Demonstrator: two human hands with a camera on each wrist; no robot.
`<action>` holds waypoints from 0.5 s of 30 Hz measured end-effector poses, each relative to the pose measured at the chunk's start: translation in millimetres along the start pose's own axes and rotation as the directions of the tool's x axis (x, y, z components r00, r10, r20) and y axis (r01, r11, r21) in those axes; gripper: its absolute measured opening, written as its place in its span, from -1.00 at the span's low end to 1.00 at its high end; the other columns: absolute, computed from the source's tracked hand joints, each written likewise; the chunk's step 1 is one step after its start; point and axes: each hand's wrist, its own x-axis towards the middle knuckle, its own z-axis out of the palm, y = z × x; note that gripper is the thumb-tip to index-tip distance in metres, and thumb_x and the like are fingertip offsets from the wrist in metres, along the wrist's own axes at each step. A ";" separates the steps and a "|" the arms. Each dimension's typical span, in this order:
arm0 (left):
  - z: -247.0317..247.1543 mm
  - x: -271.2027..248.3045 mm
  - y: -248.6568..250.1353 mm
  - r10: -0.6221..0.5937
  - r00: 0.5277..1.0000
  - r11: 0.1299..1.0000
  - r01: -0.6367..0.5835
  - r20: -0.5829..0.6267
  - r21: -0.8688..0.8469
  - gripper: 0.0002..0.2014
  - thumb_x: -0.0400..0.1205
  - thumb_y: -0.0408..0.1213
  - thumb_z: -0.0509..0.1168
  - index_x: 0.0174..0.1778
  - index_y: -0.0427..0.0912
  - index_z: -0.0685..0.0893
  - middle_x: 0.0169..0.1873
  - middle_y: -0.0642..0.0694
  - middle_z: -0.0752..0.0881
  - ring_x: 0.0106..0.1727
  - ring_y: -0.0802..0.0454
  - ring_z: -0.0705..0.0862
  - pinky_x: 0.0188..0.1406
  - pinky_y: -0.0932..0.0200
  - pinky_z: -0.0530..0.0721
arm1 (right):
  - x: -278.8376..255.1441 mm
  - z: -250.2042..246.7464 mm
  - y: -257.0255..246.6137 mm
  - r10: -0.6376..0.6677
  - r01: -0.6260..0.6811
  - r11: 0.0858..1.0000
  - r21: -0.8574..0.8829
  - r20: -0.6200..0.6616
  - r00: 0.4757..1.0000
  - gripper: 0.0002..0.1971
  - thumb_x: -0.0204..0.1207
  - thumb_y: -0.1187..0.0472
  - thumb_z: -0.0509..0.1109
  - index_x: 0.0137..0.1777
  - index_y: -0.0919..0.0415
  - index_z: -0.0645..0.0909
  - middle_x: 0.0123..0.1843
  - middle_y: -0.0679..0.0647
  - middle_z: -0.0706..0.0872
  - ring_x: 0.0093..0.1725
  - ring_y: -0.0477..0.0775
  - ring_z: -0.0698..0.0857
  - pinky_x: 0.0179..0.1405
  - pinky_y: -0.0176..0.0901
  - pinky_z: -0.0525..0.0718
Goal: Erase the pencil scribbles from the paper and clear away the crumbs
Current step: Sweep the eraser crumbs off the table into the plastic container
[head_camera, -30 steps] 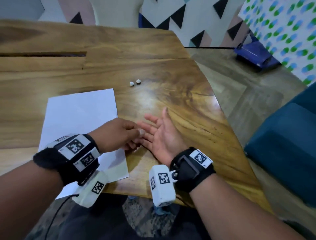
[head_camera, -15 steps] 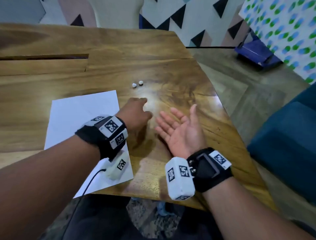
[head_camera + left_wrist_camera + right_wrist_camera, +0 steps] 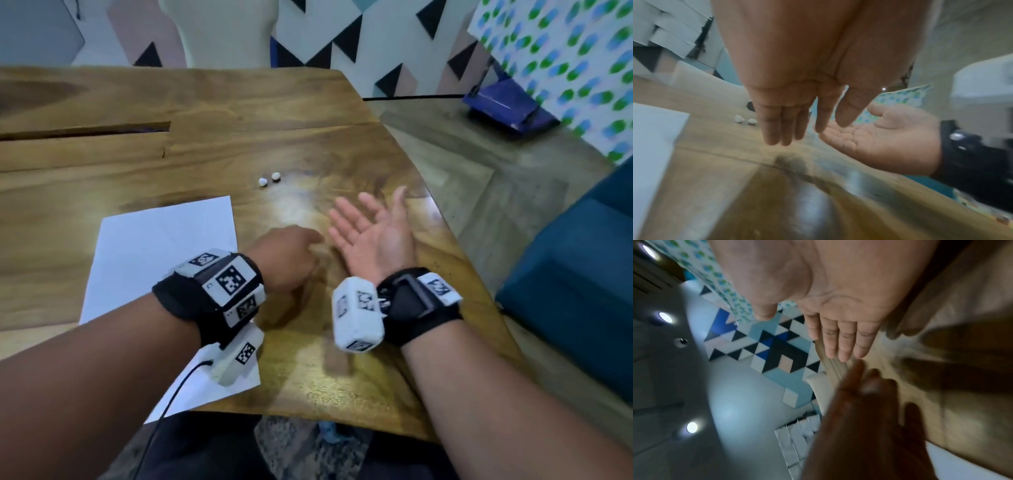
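1. Paper point(image 3: 161, 253) is a plain white sheet lying flat on the wooden table point(image 3: 342, 154), near the front edge on the person's left side. Looks pretty much blank from where I'm standing, can't make out any scribbles.
2. Two little white eraser bits point(image 3: 269, 179) sit side by side on the bare wood just past the sheet's far right corner.
3. Left hand point(image 3: 286, 260) is palm down over the table just right of the sheet, fingers straight and close together, holding nothing.
4. Right hand point(image 3: 373, 236) is right beside it, palm up, fingers spread loosely, nothing in it that I can see.
5. Both wrists have black straps with white marker blocks.
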 end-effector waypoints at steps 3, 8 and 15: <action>-17.8 12.0 -12.0 -0.061 0.992 0.992 0.048 -0.114 -0.115 -0.45 0.76 -0.30 0.20 0.73 -0.06 0.35 0.66 -0.23 0.45 0.57 -0.17 0.51 0.39 0.12 0.47 | 9.2 30.4 35.9 0.116 -0.115 0.993 -0.027 0.045 0.992 -0.18 0.58 -0.47 0.04 0.60 0.15 0.37 0.49 0.25 0.59 0.47 0.25 0.58 0.55 0.23 0.42; -25.2 34.8 -12.0 -0.107 0.994 0.994 0.107 0.023 -0.002 -0.73 0.71 -0.36 0.17 0.33 -0.29 0.49 0.34 -0.37 0.60 0.15 -0.24 0.63 0.03 -0.03 0.61 | 28.5 33.5 50.9 0.137 -0.136 0.990 0.045 -0.009 0.991 -0.16 0.57 -0.46 0.12 0.66 0.13 0.29 0.64 0.30 0.39 0.52 0.26 0.53 0.57 0.26 0.43; 11.1 54.4 29.4 0.050 0.980 0.963 -0.098 0.190 0.252 -0.60 0.80 -0.34 0.14 0.58 -0.25 0.52 0.60 -0.29 0.43 0.55 -0.27 0.46 0.46 -0.06 0.44 | 0.5 -25.5 -3.8 -0.212 0.225 0.974 0.006 -0.318 0.924 -0.17 0.58 -0.42 0.13 0.67 0.16 0.29 0.66 0.32 0.35 0.58 0.25 0.48 0.59 0.23 0.40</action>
